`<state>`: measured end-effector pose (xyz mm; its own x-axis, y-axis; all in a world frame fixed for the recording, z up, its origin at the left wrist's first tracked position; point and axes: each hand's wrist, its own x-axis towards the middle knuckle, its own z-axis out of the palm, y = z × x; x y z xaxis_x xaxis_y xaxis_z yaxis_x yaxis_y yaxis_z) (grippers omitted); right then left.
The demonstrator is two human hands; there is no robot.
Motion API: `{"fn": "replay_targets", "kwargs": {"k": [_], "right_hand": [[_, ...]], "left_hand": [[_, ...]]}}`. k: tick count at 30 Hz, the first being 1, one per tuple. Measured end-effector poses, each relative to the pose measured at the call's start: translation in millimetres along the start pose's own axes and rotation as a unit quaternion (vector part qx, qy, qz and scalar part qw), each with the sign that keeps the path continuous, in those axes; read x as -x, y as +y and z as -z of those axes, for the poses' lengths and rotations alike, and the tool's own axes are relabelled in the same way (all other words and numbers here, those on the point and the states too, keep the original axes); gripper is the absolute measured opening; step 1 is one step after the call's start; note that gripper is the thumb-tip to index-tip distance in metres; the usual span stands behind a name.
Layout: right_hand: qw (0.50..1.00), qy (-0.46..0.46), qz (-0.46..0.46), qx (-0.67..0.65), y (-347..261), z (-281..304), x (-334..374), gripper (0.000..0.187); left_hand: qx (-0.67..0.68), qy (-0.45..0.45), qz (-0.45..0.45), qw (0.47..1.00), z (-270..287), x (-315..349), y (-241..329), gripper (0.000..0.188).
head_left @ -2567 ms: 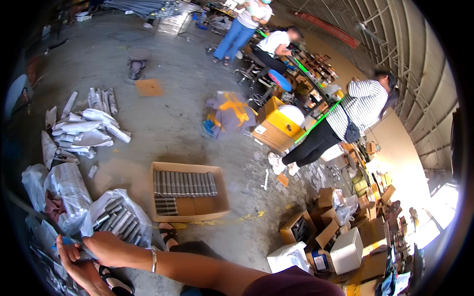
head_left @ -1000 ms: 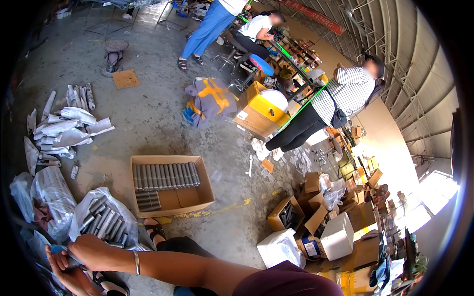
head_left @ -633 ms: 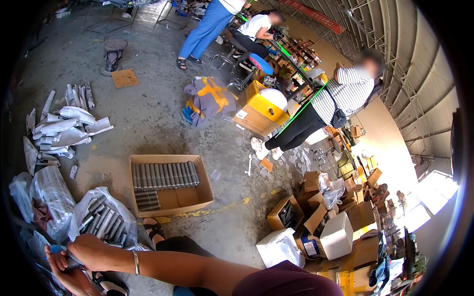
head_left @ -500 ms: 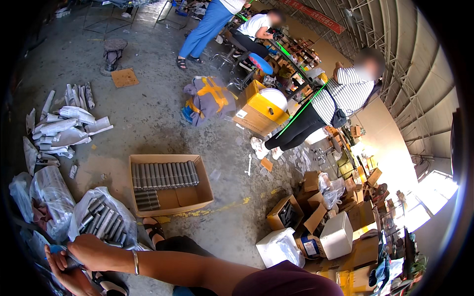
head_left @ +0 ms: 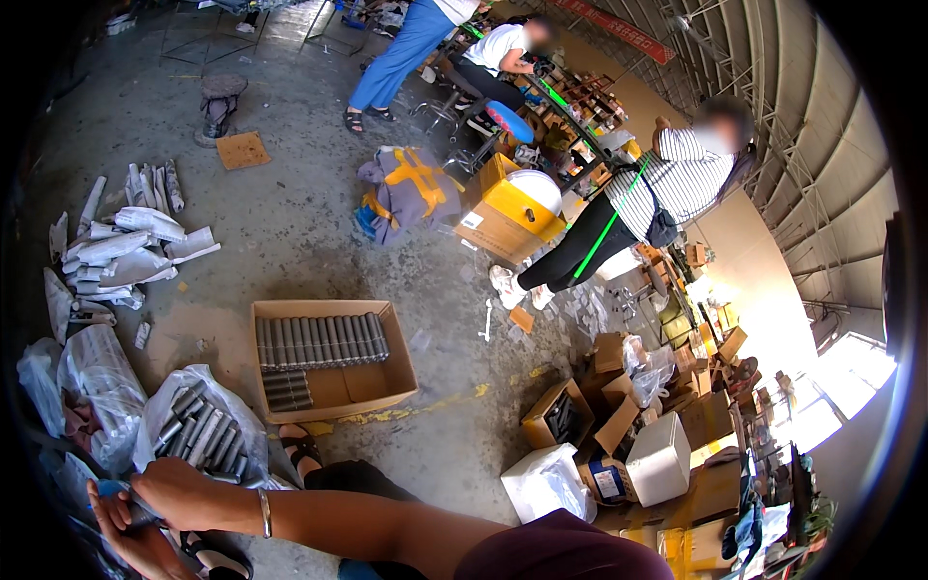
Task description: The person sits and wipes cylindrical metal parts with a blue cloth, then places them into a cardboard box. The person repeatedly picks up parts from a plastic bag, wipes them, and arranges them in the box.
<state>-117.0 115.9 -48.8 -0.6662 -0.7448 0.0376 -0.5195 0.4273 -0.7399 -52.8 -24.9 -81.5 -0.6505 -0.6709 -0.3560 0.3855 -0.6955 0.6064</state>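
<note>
Looks like a small grey, rounded metallic piece (head_left: pixel 143 514), mostly covered. Held between left hand (head_left: pixel 133 545) and right hand (head_left: pixel 182 495) at lower left; too hidden to tell ends or exact tilt.

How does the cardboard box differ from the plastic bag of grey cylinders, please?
The cardboard box is brown and stiff-sided; the plastic bag is translucent and crumpled. The box's cylinders lie in orderly rows; the bag's cylinders are heaped at a slant. Part of the box's bottom shows, but the bag's is hidden. Both hold grey cylinders.
</note>
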Motion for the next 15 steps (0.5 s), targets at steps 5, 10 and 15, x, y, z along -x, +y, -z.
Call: {"fn": "replay_targets", "kwargs": {"k": [5, 10, 15], "right_hand": [[1.0, -0.009, 0.007, -0.002, -6, 1, -3, 0.025], [1.0, -0.006, 0.017, -0.009, -6, 3, -2, 0.025], [1.0, -0.014, 0.013, -0.011, -6, 3, -2, 0.024]], "left_hand": [[-0.011, 0.077, -0.001, 0.997, -40, 29, 11, 0.033], [0.006, 0.013, -0.008, 1.0, -18, 12, 9, 0.033], [-0.005, 0.059, 0.0, 0.998, -32, 25, 11, 0.033]]}}
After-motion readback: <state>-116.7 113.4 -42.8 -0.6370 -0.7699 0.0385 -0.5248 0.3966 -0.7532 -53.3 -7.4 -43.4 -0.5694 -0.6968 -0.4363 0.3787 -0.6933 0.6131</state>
